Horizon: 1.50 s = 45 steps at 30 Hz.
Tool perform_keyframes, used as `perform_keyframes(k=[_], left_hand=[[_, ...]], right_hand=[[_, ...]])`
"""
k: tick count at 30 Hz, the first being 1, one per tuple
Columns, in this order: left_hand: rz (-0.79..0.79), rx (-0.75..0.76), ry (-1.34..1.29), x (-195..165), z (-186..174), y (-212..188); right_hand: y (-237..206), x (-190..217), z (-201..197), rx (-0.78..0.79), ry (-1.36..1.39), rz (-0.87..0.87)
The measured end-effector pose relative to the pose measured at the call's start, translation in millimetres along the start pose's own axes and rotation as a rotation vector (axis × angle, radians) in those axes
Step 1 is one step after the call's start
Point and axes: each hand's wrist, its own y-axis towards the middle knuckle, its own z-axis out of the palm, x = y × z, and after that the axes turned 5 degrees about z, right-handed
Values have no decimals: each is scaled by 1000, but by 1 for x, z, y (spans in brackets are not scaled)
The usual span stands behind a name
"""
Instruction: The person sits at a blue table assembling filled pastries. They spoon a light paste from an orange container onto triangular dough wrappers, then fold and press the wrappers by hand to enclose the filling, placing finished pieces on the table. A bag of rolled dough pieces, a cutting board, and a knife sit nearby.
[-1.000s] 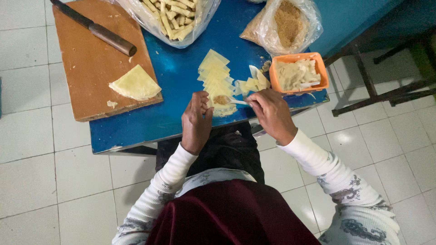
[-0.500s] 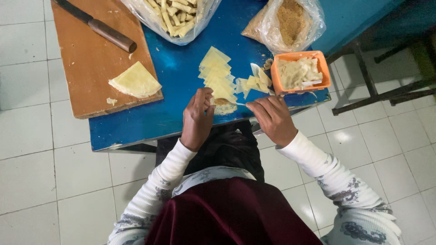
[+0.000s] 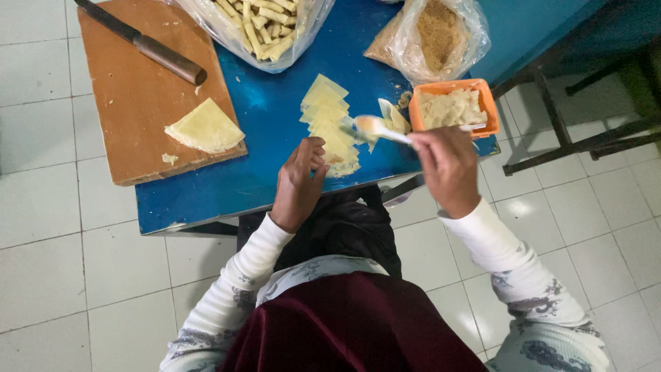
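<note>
My right hand [image 3: 448, 164] holds a white plastic spoon [image 3: 380, 128], its bowl raised over the blue table [image 3: 268, 120] near an orange tub of pale filling [image 3: 452, 108]. My left hand [image 3: 299, 180] rests its fingertips on the near end of a row of thin yellow pastry sheets [image 3: 329, 117] laid on the table. A small dab of filling lies on the nearest sheet, partly hidden by the fingers.
A wooden cutting board [image 3: 138, 89] at the left carries a folded pastry wedge [image 3: 205, 128] and a knife [image 3: 141, 43]. A clear bag of rolled sticks [image 3: 265, 24] and a bag of brown crumbs [image 3: 435, 34] lie at the far edge. Dark chair legs [image 3: 571, 103] stand at right on white tiles.
My right hand has lifted away from the pastry sheets and moved right toward the orange tub with the spoon. My left hand stays on the sheets.
</note>
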Motion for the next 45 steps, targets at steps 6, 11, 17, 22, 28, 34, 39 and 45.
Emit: perform_keyframes(k=[6, 11, 17, 22, 28, 34, 39, 45], left_hand=[[52, 93, 37, 0, -6, 2], [139, 127, 121, -6, -9, 2], [167, 148, 176, -10, -9, 2], [220, 146, 206, -7, -7, 3], [263, 131, 239, -4, -6, 2], [256, 135, 231, -2, -5, 2], [237, 138, 200, -4, -5, 5], [226, 185, 202, -1, -9, 9]], right_hand=[[59, -81, -11, -131, -255, 54], [96, -94, 20, -133, -429, 31], [26, 3, 28, 32, -33, 21], [-9, 46, 42, 185, 73, 165], [-24, 55, 58, 80, 156, 215], [-23, 59, 74, 52, 172, 145], [-16, 57, 84, 69, 103, 73], [-5, 44, 88, 122, 148, 54]])
